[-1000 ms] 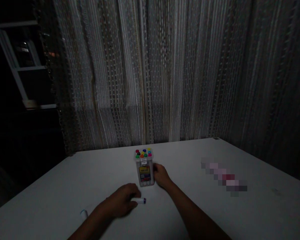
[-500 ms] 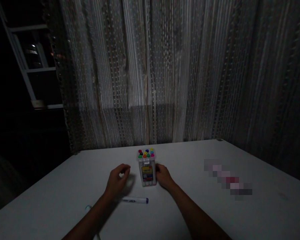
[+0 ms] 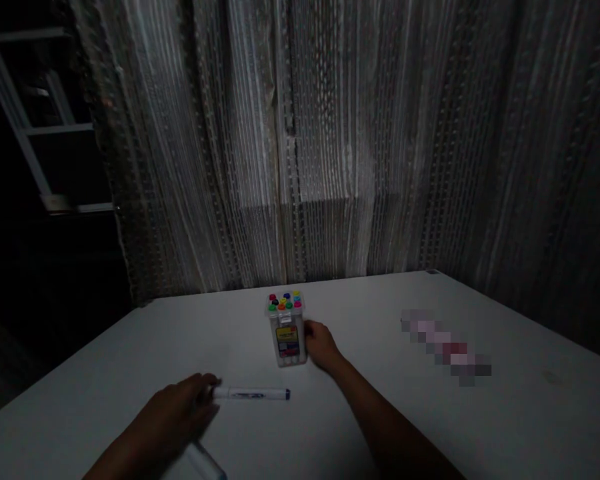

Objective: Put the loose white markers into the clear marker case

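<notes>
Box (image 3: 289, 341), upright on the table (image 3: 365, 313) before the curtain (image 3: 330, 133). Within it, many capped pens (image 3: 283, 301): these are already in place. Against its right side, the right hand (image 3: 321, 343), fingers curled and partly hidden; from where I stand, I cannot tell whether they grip. Nearer the person, a white marker (image 3: 253, 394) outside the box, the left hand (image 3: 190, 402) at its left end, hold too dark to judge. By the left wrist, a second marker (image 3: 207, 461), blurred. Two, then, outside.
</notes>
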A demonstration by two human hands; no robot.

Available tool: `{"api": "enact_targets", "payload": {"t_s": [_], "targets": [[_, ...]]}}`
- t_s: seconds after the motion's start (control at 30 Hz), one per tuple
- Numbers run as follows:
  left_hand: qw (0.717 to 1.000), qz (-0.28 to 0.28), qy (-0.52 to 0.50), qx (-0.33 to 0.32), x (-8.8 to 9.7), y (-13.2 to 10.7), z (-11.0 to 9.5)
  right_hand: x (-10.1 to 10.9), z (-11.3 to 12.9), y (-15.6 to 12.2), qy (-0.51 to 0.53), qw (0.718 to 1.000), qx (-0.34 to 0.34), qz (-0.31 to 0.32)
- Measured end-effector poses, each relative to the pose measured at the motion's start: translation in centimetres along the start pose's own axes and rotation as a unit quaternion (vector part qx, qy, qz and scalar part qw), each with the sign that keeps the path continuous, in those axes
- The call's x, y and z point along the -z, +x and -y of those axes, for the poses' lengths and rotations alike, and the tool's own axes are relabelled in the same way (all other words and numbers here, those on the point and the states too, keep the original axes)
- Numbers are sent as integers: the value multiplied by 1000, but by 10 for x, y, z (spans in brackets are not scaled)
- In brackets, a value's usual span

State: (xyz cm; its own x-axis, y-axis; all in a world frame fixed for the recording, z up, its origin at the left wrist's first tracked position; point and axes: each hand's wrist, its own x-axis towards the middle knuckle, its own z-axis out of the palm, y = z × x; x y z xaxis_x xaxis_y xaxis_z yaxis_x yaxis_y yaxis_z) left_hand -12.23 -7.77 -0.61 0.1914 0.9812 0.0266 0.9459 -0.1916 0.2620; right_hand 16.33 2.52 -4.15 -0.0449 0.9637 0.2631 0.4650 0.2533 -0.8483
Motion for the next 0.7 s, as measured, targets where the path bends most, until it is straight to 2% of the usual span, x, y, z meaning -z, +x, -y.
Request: {"api": "enact_targets", "payload": {"t_s": [0.1,0.2,0.4,0.57,0.7], "targets": [[998,-48,31,-11,-18,-11,-9,0,1,0,-4,1000,-6,1],[996,-70,15,-56,-27,-6,-24,0,0,-1,-11,1000,-2,5],[986,-76,12,-148,-31,28,-51,2,4,-3,-54,998,14,4],[978,-107,45,-171,-34,49,-77,6,8,-4,-121,993,-4,-10],[971,-151,2,-183,-33,52,-91,7,11,-6,-173,985,-24,-6]]}}
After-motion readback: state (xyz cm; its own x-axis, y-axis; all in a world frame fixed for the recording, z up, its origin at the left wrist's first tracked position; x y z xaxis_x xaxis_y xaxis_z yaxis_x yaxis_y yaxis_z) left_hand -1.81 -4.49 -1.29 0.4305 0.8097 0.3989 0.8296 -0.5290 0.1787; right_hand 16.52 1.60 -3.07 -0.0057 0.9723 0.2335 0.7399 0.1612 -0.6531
